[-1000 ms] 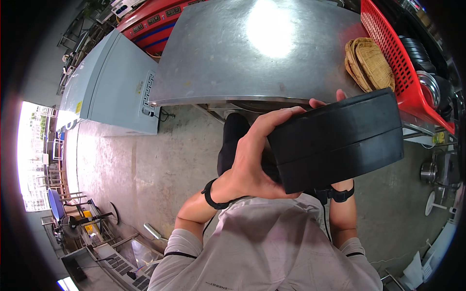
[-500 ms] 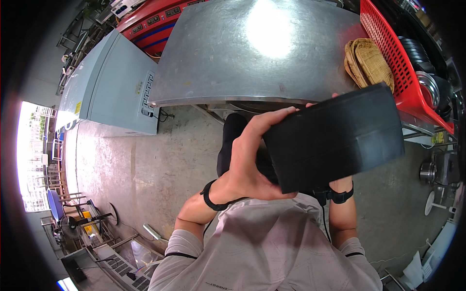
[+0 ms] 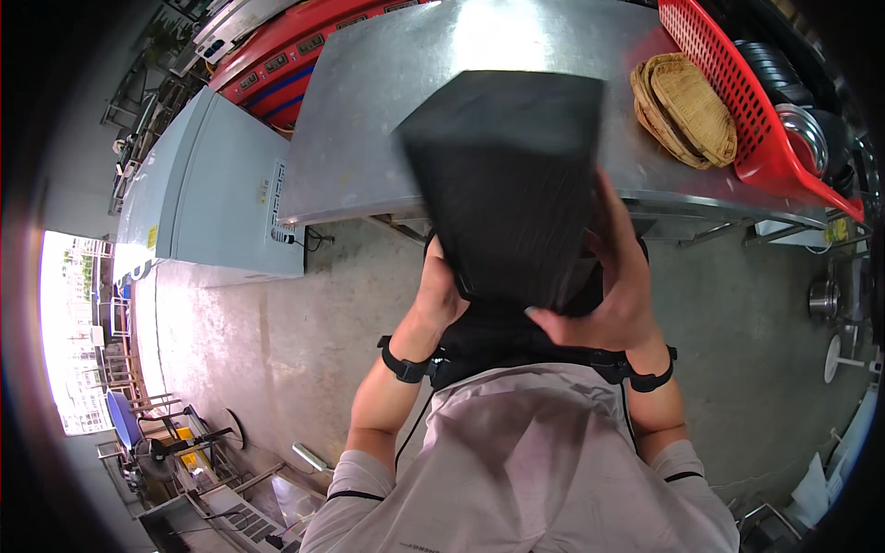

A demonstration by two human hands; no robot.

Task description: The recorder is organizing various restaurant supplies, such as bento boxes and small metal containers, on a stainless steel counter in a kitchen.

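— Black tray (image 3: 505, 184), flat and dark: it has swung from lying sideways at chest height to standing on end, tipped out toward the table.

— Who grips it?

— Right hand (image 3: 616, 293) is clamped round its lower right edge; left hand (image 3: 441, 297) is pressed to its lower left side, fingers hidden behind it.

— And beyond?

— Steel table (image 3: 369, 120), woven baskets (image 3: 687, 106), a red crate (image 3: 765, 111). Looks like it's heading for the tabletop.

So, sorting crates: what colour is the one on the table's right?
Red crate, head view.

There are 1 black tray (image 3: 507, 184), 1 steel table (image 3: 369, 120), 1 red crate (image 3: 747, 101), 1 stack of woven baskets (image 3: 687, 106) and 1 grey cabinet (image 3: 217, 194).
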